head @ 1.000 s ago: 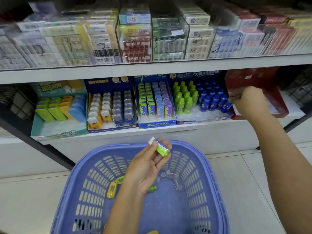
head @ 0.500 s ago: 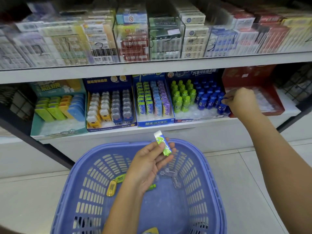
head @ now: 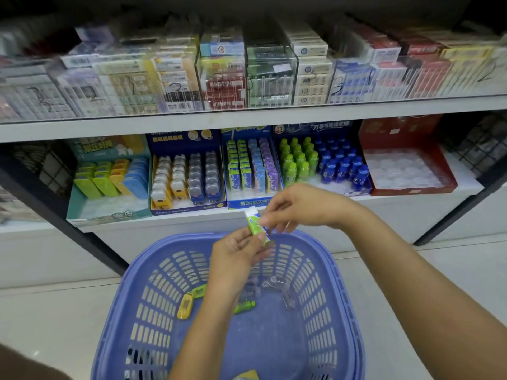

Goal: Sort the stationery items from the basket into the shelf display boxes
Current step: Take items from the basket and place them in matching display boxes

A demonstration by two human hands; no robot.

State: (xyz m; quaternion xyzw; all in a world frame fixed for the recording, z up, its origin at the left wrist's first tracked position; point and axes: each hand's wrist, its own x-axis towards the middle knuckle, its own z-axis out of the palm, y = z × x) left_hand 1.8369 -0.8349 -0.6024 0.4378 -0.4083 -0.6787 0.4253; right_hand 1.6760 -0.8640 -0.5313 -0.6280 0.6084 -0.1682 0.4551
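Nearest, on the floor: basket (head: 340, 270), in front of and below the lower shelf (head: 463, 183). On that shelf, five display boxes side by side, leftmost box (head: 109, 213) to rightmost box (head: 411, 191). Above them, upper shelf (head: 82, 128), packed with stacked packs. Over basket's far rim, left hand (head: 236, 259) and right hand (head: 301, 207) meeting on one small stick (head: 255, 223). Loose in basket bottom: flat case (head: 186, 305) left of small bottle (head: 245, 307).

Soft, even light from above, with faint shadows. The floor (head: 55, 311) and basket (head: 329, 297) below the fingers (head: 274, 207) are bright. Far above them, the boxes (head: 175, 78) are blurred and show glare. The shelf (head: 247, 124) bows at the edges, and the top is dark.
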